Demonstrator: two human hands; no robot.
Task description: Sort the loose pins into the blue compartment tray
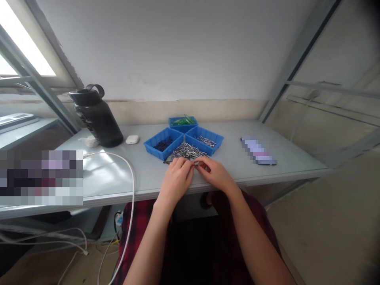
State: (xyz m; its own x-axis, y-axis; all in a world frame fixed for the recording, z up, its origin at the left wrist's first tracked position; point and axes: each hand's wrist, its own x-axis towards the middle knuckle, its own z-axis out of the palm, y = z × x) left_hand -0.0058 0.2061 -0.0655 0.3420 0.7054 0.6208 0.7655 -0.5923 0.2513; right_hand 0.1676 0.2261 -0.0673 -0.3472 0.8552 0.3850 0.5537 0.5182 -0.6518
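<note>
A heap of thin metal pins (pixel 187 149) lies on the table (pixel 148 176), just beyond the left hand (pixel 177 175) and right hand (pixel 219 174); both sets of fingers curl inward, tips almost meeting, but I cannot tell what small piece, if any, they grip. A slack pinch could drop a piece, and a brushing knuckle could scatter pins or push some into the left tray (pixel 153 152), among its dark pieces (pixel 163 144); the right tray (pixel 219 143) holds similar pins (pixel 207 141), the rear tray (pixel 184 128) green pieces (pixel 183 120)
</note>
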